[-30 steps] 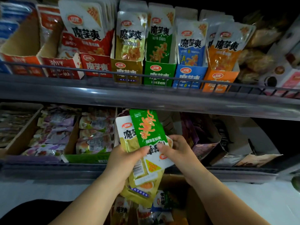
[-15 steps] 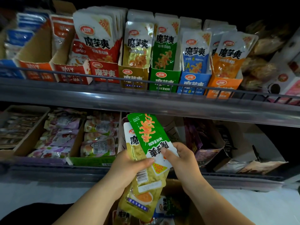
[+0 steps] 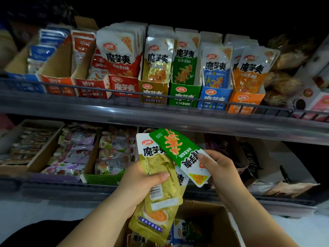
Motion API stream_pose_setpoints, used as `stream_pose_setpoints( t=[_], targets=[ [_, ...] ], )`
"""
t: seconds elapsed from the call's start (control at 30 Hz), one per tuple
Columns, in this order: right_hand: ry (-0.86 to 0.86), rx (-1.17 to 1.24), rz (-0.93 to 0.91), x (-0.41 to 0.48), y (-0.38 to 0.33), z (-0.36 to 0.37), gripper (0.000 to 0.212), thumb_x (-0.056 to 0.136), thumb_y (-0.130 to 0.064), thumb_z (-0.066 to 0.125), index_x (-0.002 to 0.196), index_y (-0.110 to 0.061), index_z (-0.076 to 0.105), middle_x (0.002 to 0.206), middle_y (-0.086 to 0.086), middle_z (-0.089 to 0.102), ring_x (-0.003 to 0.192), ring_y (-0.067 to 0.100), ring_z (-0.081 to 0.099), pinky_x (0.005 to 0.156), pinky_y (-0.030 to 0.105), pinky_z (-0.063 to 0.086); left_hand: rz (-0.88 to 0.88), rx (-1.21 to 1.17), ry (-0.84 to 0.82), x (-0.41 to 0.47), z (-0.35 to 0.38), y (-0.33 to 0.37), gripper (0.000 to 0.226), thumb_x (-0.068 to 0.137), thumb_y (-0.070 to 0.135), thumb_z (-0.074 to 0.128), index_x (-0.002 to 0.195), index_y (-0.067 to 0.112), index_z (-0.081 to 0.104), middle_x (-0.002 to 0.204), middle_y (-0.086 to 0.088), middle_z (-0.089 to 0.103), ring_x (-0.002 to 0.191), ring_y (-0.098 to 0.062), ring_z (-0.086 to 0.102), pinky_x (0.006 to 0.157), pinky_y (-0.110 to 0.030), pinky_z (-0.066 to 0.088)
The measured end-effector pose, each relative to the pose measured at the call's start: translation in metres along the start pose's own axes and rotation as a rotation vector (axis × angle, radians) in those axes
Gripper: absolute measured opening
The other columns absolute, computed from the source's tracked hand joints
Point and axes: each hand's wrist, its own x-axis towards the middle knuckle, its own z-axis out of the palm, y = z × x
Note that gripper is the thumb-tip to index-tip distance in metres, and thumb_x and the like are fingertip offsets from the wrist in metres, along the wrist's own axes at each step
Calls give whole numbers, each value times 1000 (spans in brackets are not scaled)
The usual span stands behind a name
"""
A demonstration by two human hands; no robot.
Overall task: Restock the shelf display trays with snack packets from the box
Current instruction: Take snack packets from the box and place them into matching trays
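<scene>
Holding yellow packets (image 3: 158,163) in left hand (image 3: 138,184); right hand (image 3: 224,168) pinching green packet (image 3: 178,148) above box (image 3: 222,216).

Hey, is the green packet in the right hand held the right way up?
No, the green packet in the right hand is upside down, its lettering inverted.

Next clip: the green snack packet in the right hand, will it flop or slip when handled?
Probably semi-stiff: the green packet stands out flat from the right hand, which pinches only one end. Likely light, since that pinch carries it without sag. Its smooth film could be slippery, so a firm grip seems wise.
</scene>
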Motion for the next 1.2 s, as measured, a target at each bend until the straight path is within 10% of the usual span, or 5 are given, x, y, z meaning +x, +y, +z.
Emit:
stream_pose_setpoints(
  t=[0.3, 0.43, 0.6, 0.77, 1.2],
  targets=[
    [-115, 78, 66, -23, -25, -33, 41, 54, -40, 80, 82, -12, 68, 68, 8, 68, 54, 22, 61, 51, 31, 42, 54, 68, 42, -38, -31, 16, 18, 72, 2, 70, 82, 16, 66, 73, 6, 73, 68, -12, 69, 71, -33, 52],
    [-135, 201, 100, -33, -41, -35, 16, 80, -4, 59, 95, -8, 60, 65, 6, 71, 51, 15, 65, 42, 23, 50, 136, 57, 98, -38, -39, 31, 23, 72, -2, 70, 83, 17, 63, 72, 6, 73, 71, -13, 68, 75, -35, 52],
    [-146, 160, -26, -31, -74, -43, 99, 5, -33, 92, 95, -7, 62, 77, 12, 73, 61, 19, 69, 50, 25, 54, 237, 99, 82, -24, -40, 61, 46, 70, 3, 74, 99, 26, 47, 94, 7, 63, 86, -8, 60, 70, -25, 47],
    [-19, 162, -181, -20, -125, -47, 14, 79, -2, 61, 90, -9, 59, 67, 1, 72, 58, 11, 69, 50, 20, 55, 279, 96, 68, -4, -38, 73, 45, 71, 5, 74, 90, 32, 43, 91, 11, 60, 83, -1, 57, 61, -16, 40],
    [374, -558, -566, 67, -229, 3, 21, 88, -11, 57, 109, -9, 57, 87, 10, 60, 61, 11, 55, 45, 17, 47, 242, 95, 88, 41, -46, 72, 41, 71, 13, 74, 86, 33, 41, 89, 10, 60, 76, -1, 57, 55, -18, 41]
  ],
)
